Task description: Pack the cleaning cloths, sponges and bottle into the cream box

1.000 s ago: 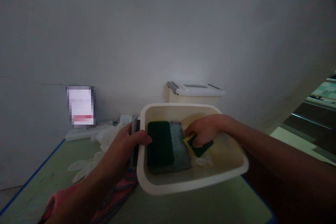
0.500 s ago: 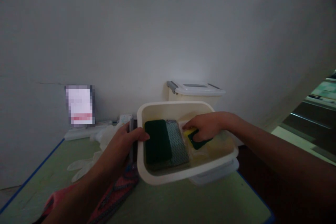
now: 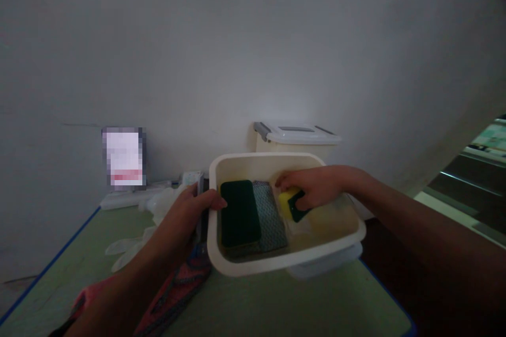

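Observation:
My left hand (image 3: pixel 200 208) grips the left rim of a white plastic tub (image 3: pixel 261 268), thumb over the edge. The tub is tilted toward me above the table. Inside it, my right hand (image 3: pixel 314 189) is closed on a small yellow and green sponge (image 3: pixel 286 205), its green side under my thumb. A large dark green scouring pad (image 3: pixel 239 213) lies along the tub's left side. Partly beneath it is a grey mesh-covered scrubber (image 3: pixel 271 216). Something clear, perhaps plastic wrapping, shows on the tub's floor below the small sponge.
A lidded storage box (image 3: pixel 298 134) with grey latches stands against the wall. The green table (image 3: pixel 253 305) has a blue edge. Left lie a pink cloth (image 3: pixel 177 295), translucent gloves (image 3: pixel 122 247) and a blurred-out upright panel (image 3: pixel 124 158). Stairs (image 3: pixel 466 184) show at right.
The tub has risen slightly and its right end has shifted left, showing a translucent piece under it. My right hand has squeezed and turned the small sponge, showing more of its yellow side.

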`<state>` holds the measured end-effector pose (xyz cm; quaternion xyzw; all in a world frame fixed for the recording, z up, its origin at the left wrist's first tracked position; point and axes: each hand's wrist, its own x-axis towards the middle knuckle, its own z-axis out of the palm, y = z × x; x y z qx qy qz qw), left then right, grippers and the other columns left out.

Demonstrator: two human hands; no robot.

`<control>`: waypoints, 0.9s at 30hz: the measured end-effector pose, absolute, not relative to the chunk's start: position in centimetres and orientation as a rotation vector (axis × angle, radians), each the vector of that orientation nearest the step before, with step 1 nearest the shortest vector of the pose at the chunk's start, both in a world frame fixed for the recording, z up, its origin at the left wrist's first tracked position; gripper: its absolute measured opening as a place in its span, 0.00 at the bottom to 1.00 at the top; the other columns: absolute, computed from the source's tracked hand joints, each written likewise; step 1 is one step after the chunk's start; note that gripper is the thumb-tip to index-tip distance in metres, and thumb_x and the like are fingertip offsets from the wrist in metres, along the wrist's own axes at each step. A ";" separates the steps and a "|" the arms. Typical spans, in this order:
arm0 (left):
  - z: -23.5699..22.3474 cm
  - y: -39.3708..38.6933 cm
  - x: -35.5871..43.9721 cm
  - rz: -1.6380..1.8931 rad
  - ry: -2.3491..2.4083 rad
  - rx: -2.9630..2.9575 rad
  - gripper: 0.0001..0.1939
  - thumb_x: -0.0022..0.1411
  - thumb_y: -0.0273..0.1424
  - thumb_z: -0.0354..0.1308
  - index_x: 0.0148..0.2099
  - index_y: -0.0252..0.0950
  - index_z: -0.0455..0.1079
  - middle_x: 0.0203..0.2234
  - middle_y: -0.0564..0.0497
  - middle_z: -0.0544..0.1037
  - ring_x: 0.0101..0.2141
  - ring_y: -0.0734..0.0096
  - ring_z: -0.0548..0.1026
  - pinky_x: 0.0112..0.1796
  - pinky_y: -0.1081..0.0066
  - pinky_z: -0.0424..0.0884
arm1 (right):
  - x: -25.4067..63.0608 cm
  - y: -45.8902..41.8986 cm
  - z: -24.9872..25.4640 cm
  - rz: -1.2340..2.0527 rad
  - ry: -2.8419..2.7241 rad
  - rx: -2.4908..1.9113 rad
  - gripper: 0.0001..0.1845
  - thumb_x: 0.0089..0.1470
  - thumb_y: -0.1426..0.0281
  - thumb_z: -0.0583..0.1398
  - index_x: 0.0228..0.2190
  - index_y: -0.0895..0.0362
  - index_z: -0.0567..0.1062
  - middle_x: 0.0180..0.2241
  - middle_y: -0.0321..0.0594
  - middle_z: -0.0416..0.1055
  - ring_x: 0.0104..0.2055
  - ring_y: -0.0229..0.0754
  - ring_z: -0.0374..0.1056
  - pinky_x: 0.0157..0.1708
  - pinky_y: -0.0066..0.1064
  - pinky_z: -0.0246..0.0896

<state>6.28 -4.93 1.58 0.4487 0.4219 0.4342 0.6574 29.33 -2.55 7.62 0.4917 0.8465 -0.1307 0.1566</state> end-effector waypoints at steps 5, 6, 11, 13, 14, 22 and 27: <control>1.8 -5.1 6.3 0.987 0.961 1.014 0.12 0.42 0.28 0.56 0.34 0.34 0.67 0.20 0.52 0.74 0.20 0.70 0.73 0.20 0.74 0.70 | 30.0 -2.6 9.5 -0.346 2.375 1.544 0.19 0.49 0.68 0.55 0.43 0.62 0.69 0.41 0.48 0.70 0.40 0.47 0.66 0.39 0.35 0.60; 1.8 -5.2 6.3 0.988 0.962 1.020 0.12 0.42 0.27 0.56 0.34 0.34 0.67 0.21 0.53 0.75 0.20 0.70 0.73 0.20 0.74 0.70 | 30.1 -2.7 9.8 -0.360 2.391 1.565 0.19 0.50 0.67 0.55 0.43 0.62 0.69 0.40 0.47 0.70 0.40 0.46 0.67 0.39 0.34 0.60; 1.9 -5.2 6.3 0.985 0.960 1.026 0.11 0.43 0.27 0.55 0.34 0.35 0.68 0.22 0.53 0.75 0.21 0.70 0.74 0.21 0.75 0.70 | 30.0 -3.1 9.5 -0.457 2.458 1.553 0.16 0.55 0.69 0.53 0.44 0.62 0.69 0.41 0.46 0.72 0.41 0.44 0.67 0.40 0.31 0.60; 1.8 -5.2 6.3 0.987 0.955 1.015 0.10 0.43 0.27 0.56 0.33 0.35 0.67 0.21 0.53 0.75 0.21 0.70 0.73 0.21 0.75 0.70 | 29.7 -3.2 8.9 -0.567 2.483 1.548 0.16 0.57 0.70 0.51 0.45 0.63 0.68 0.43 0.47 0.71 0.43 0.44 0.67 0.43 0.31 0.59; 1.8 -5.2 6.3 0.988 0.953 1.011 0.10 0.43 0.28 0.56 0.33 0.35 0.67 0.21 0.53 0.74 0.21 0.70 0.73 0.21 0.75 0.70 | 29.5 -3.3 8.5 -0.639 2.488 1.561 0.15 0.58 0.70 0.51 0.45 0.63 0.68 0.44 0.47 0.71 0.44 0.43 0.67 0.43 0.31 0.60; 1.5 -5.1 6.3 1.016 0.924 1.022 0.15 0.41 0.27 0.56 0.36 0.33 0.67 0.21 0.51 0.75 0.19 0.69 0.73 0.19 0.74 0.70 | 27.7 -3.9 5.7 -0.849 2.317 1.928 0.22 0.57 0.64 0.53 0.48 0.64 0.61 0.37 0.49 0.75 0.31 0.41 0.72 0.29 0.29 0.64; 1.3 -5.0 6.2 1.021 0.911 1.013 0.13 0.40 0.28 0.57 0.34 0.34 0.66 0.19 0.54 0.73 0.18 0.70 0.72 0.18 0.74 0.69 | 27.3 -4.6 5.9 -0.464 2.326 1.797 0.20 0.53 0.57 0.54 0.38 0.62 0.71 0.28 0.47 0.75 0.29 0.45 0.71 0.24 0.30 0.59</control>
